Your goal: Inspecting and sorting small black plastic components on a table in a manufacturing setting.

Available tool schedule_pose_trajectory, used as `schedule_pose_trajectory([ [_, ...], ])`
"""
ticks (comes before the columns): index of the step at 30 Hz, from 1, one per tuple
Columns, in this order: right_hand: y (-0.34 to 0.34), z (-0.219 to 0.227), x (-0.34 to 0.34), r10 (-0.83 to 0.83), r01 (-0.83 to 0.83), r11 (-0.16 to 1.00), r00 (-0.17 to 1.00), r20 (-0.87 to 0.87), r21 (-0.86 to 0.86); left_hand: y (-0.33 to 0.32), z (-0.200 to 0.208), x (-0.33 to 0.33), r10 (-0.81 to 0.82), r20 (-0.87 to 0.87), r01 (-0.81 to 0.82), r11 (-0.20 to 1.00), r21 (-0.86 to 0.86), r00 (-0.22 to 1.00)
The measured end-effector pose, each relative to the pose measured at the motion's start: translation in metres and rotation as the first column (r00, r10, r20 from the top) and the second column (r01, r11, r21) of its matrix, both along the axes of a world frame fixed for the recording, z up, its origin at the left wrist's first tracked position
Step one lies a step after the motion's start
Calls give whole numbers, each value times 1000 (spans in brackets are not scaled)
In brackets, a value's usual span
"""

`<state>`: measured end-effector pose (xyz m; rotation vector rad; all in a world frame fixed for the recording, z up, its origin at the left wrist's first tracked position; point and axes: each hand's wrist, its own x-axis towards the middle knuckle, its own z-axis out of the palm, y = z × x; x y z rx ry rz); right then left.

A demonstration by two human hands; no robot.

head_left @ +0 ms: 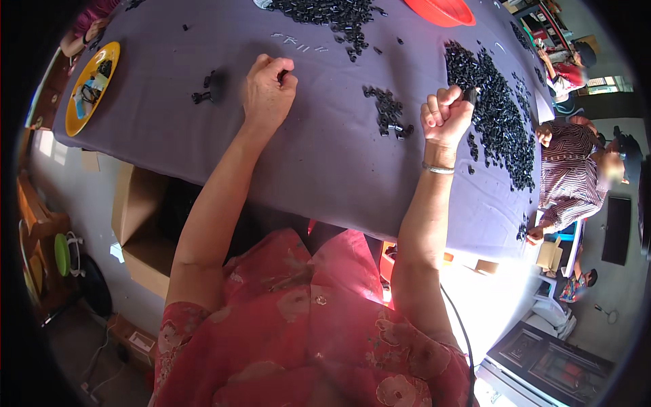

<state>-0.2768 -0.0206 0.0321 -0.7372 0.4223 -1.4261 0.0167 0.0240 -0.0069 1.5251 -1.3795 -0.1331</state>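
The left hand is curled into a loose fist above the cloth, back of the hand up, thumb bent toward the index finger; a dark patch shows between those two, and whether it is a held piece or shadow I cannot tell. The right hand is turned with its curled fingers showing, and a black piece sits at the thumb, apparently pinched there. A pale bracelet circles the right wrist.

The landmark is the long heap of small glossy black pieces, lying on the grey-purple tablecloth. The right hand is just left of this heap, overlapping its edge in the view; the left hand is well left of it. Between the hands, left of the heap, lies a small cluster of black pieces. Farther left of the heap, past the left hand, is a smaller group of black pieces. Up and left of the heap are a broad pile of black pieces, short pale strips and a red basin.
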Motion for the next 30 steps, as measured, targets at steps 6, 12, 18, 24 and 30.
schedule_pose_trajectory([
  [6, 3, -2, 9, 35, -35, 999, 999, -40, -10, -1, -5, 2, 7, 93, -10, 999, 33, 996],
  [12, 1, -7, 18, -94, 108, 994, 939, -332, 25, 0, -4, 2, -5, 106, 3, 1000, 22, 994],
  [18, 0, -11, 19, -149, 176, 983, 937, -317, 59, 1, -3, 2, 21, 44, -20, 1000, -17, 999],
  [24, 4, -9, 24, -168, 177, 984, 887, -430, -17, 1, -6, 2, 3, 99, 0, 1000, -27, 995],
  [30, 6, -7, 32, -172, 178, 983, 851, -496, -35, 3, -6, 5, 104, 233, -111, 994, 19, 967],
])
